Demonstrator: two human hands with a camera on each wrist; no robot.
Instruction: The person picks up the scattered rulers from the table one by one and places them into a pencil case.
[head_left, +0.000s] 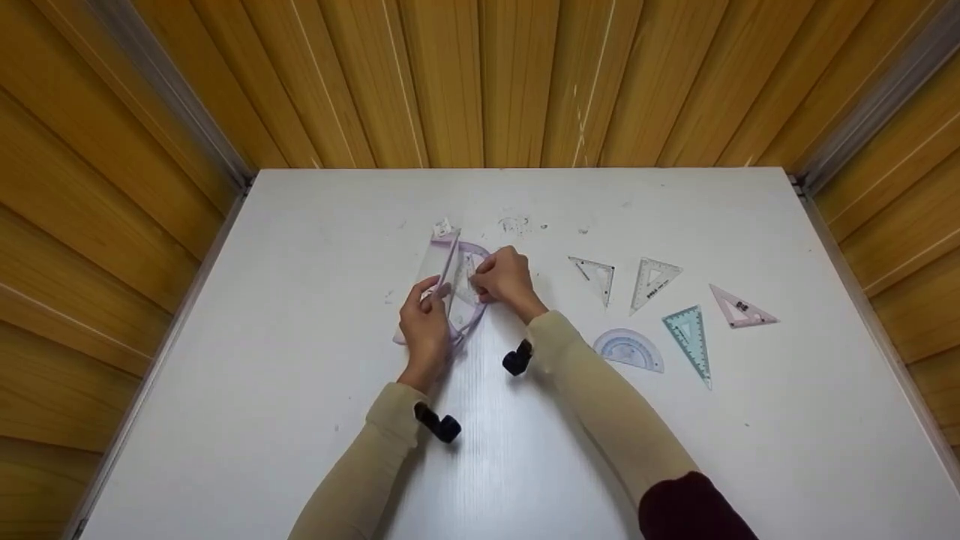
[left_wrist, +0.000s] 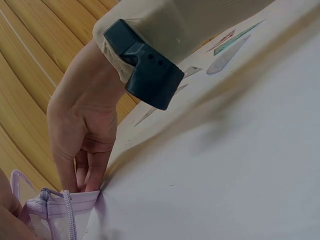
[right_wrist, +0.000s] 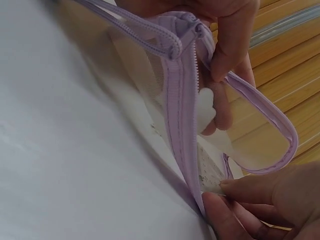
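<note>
A see-through mesh zip pouch (head_left: 425,262) with lilac edging stands tilted on the table, its zip open in the right wrist view. My left hand (head_left: 426,322) grips the pouch's side, thumb and fingers on either side of the wall. At the opening, my right hand (head_left: 505,279) pinches a clear set square (right_wrist: 210,172) with dark printed marks, partly inside the pouch. Those right fingertips are partly hidden behind the lilac rim in the left wrist view. A lilac zip cord (right_wrist: 135,30) loops out near my left hand.
To the right lie two clear set squares (head_left: 654,283), a green set square (head_left: 688,337), a pink set square (head_left: 741,308) and a bluish protractor (head_left: 630,350). The white table (head_left: 247,375) meets wood-panelled walls (head_left: 480,82) behind and at the sides.
</note>
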